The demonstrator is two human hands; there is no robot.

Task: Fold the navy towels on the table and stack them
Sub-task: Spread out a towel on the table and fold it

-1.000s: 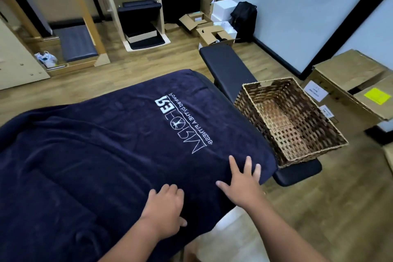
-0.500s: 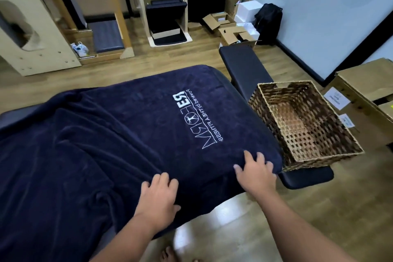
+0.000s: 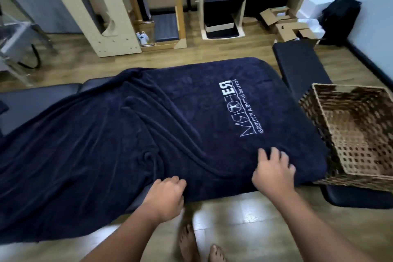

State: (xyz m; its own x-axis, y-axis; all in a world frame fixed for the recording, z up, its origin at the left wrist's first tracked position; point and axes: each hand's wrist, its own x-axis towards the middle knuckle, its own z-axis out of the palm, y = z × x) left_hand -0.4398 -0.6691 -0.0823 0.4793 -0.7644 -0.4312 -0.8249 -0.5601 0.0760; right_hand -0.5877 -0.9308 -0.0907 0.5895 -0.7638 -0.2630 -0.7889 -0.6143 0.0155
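Navy terry towel point(image 3: 170, 125) drapes the bench point(image 3: 42, 95); your left hand point(image 3: 163, 198) bunches its six-o'clock hem while right-hand fingers point(image 3: 274, 155) press, loosely spread, anchoring it for folding.

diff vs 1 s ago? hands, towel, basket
Left hand went from lying flat on the navy towel to curling round its near edge. Right hand slid toward that edge, fingers now bent into the cloth. Wicker basket stays empty, beside the towel.
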